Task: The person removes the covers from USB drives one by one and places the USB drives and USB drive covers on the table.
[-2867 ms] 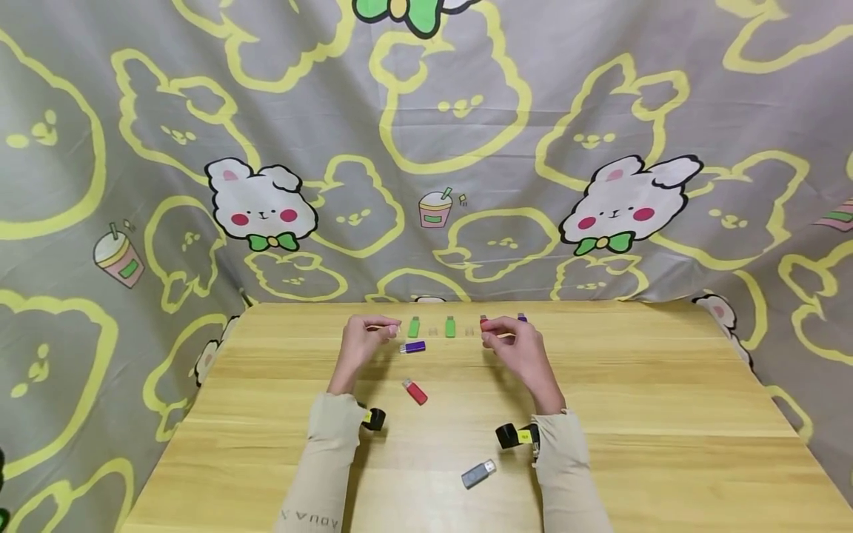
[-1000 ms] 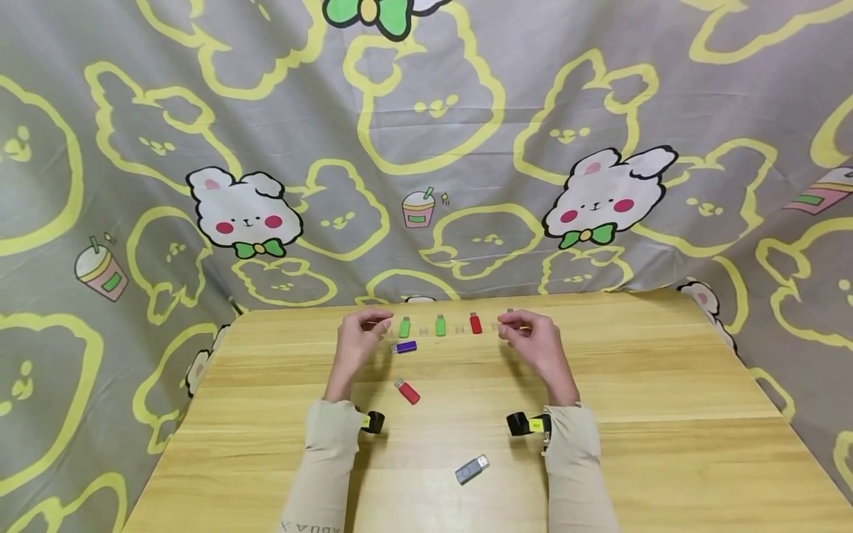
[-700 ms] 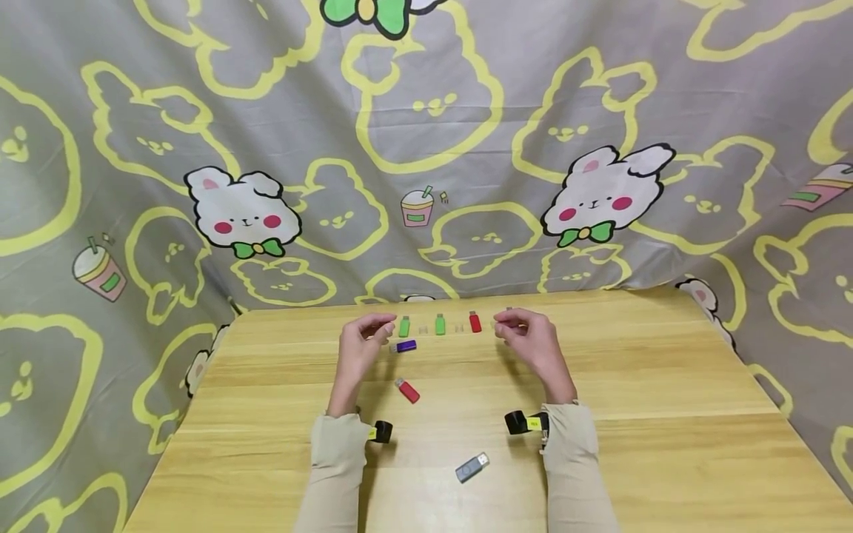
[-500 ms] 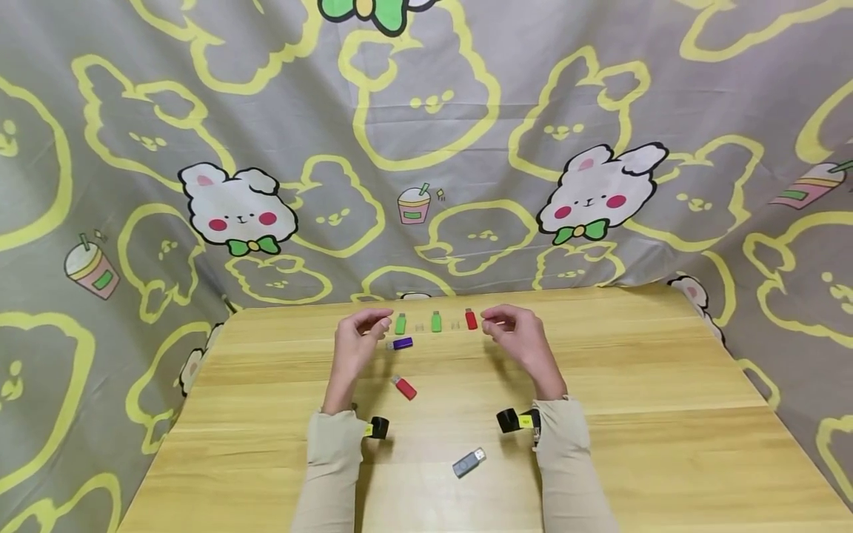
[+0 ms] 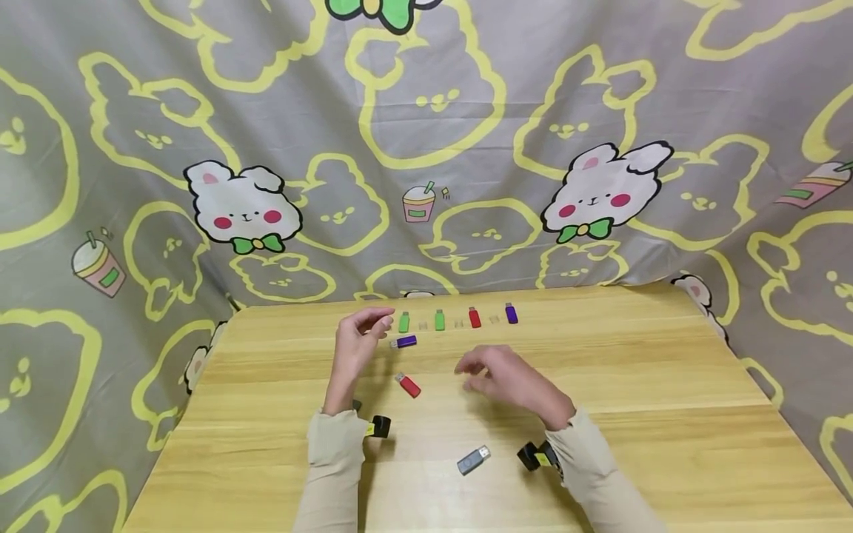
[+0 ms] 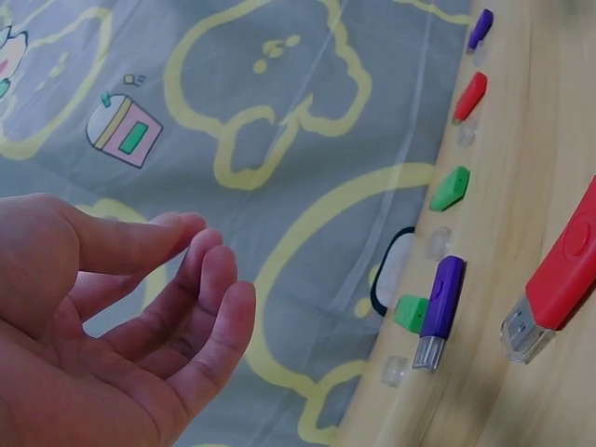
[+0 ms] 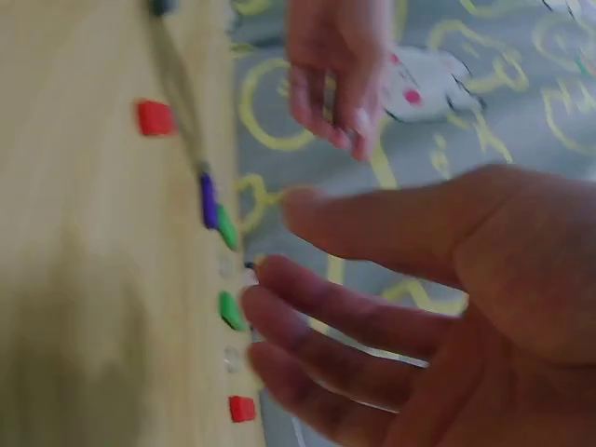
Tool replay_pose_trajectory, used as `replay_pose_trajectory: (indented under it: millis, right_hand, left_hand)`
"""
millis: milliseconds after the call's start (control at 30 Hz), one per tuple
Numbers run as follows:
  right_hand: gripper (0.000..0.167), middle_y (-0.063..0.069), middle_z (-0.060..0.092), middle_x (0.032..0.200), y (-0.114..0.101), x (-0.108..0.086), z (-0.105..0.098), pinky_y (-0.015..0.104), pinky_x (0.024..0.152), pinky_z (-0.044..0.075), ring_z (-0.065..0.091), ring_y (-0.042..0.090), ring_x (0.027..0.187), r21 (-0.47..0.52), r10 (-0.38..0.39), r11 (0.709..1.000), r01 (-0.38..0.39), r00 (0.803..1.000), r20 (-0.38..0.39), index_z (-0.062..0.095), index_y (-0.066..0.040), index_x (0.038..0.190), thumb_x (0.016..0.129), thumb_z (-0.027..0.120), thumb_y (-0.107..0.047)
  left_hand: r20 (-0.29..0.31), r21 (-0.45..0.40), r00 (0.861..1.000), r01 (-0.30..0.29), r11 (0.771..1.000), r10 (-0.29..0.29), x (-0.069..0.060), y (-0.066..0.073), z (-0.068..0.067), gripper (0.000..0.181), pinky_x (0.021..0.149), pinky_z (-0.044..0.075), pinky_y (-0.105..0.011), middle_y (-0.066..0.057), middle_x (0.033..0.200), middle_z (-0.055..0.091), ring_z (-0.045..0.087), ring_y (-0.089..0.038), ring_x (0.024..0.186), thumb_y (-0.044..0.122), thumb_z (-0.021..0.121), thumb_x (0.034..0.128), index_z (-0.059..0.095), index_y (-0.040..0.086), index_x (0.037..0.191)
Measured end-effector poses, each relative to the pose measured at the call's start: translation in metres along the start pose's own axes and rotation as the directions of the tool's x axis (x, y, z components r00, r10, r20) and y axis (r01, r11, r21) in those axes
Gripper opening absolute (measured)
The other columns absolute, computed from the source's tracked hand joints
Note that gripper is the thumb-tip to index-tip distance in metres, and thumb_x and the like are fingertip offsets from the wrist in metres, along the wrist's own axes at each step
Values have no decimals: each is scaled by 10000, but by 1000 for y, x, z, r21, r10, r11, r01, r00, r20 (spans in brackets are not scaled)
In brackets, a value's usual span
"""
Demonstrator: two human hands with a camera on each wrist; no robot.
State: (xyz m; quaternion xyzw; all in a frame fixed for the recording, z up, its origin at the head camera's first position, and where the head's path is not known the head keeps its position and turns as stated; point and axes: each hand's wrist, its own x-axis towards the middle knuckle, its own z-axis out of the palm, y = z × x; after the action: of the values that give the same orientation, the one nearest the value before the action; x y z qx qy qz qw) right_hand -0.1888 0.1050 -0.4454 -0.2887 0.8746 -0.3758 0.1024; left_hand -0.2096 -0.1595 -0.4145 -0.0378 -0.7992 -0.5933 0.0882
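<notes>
Left hand (image 5: 360, 340): we see it up over the tabletop (image 5: 640, 385), loosely bent, its fingertips close together, with no thing in its grip.
Right hand (image 5: 506, 377): it hangs loose and a bit blurry, fingers apart, with no thing in its grip. It is on the near side of the row.
Row at the back: from the left, we count a first green stick (image 5: 403, 322), a next green stick (image 5: 440, 320), a red stick (image 5: 474, 317) and a purple stick (image 5: 511, 313). Their metal ends point at the cloth (image 5: 486, 170).
Gaps: one little clear piece (image 5: 458, 323) sits between each two sticks.
By the left hand: a loose purple stick (image 5: 405, 341) lies sideways, metal end left.
Nearer us: a loose red stick (image 5: 409, 386) lies slanted.
Closest to us: a grey stick (image 5: 473, 461) lies near the right camera (image 5: 529, 456).
</notes>
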Motion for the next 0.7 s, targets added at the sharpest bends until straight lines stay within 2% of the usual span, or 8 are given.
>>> replay_pose_trajectory:
  millis: [67,167,333,467,700]
  right_hand:
    - [191,79,729,1070,-5,-9,7,405,867,590,679,264,996,-34,-19,999,22,996,82,749,-15,1098,907,754,-3]
    - [199,30,713,1035,-11,-20,19,326,837,582,667,208,959,-86,-43,995,59,983,179,763,-41,1065,869,786,-7]
    - [185,-51,642,937,-19,-35,36,226,743,522,562,69,817,-153,-52,983,99,957,284,767,-112,1004,843,840,-57]
    - [172,-80,605,916,-21,-43,45,208,748,510,522,39,790,-185,-68,974,128,952,300,763,-139,981,843,852,-91]
    - [140,-112,587,865,-16,-47,53,167,735,496,508,13,780,-214,-125,959,185,956,266,748,-158,908,864,821,-48]
  left_hand:
    - [-4,-1,1000,-2,1000,2,-1,1,0,176,780,613,-417,-338,1038,693,626,-67,741,-54,655,972,708,-138,1117]
    - [-2,-4,1000,-7,1000,7,-1,3,-1,177,759,613,-347,-337,1034,692,625,-79,748,-56,651,974,702,-149,1115]
    - [0,-18,1000,-11,1000,11,-2,5,-1,180,730,589,-243,-342,1053,687,620,-79,760,-57,649,974,698,-154,1117]
    - [-8,-22,1000,-11,1000,11,-2,4,-2,168,728,592,-243,-338,1054,690,627,-89,764,-63,654,968,706,-145,1106]
    - [-9,-14,1000,-18,1000,18,-2,3,-2,173,741,607,-294,-345,1051,686,644,-132,778,-71,654,965,702,-149,1111]
